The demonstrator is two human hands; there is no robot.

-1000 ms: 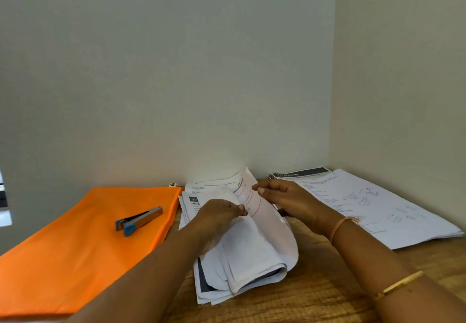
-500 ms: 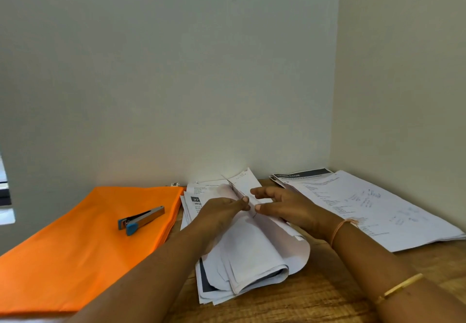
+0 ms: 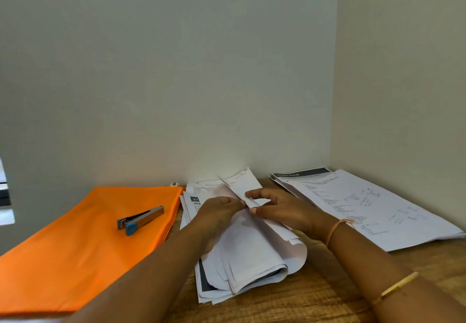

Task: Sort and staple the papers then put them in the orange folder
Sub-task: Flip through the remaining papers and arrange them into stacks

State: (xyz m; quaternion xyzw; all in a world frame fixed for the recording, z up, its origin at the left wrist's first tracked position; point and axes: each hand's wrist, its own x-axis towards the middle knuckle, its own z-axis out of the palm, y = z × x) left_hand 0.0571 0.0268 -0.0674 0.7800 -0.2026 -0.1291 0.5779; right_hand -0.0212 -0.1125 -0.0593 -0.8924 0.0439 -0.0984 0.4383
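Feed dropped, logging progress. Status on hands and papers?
Left hand and right hand pinching sheets of the middle paper stack. Stapler idle on orange folder. Nothing blocking.

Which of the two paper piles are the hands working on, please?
The middle pile, its sheets curled back; the right-hand pile lies flat and untouched.

Wooden table (image 3: 317, 297) beneath the left hand (image 3: 219, 211) and right hand (image 3: 287, 209), grey wall (image 3: 176, 70) beyond them, cream wall (image 3: 403, 70) to the right, window edge (image 3: 6, 215) far left.
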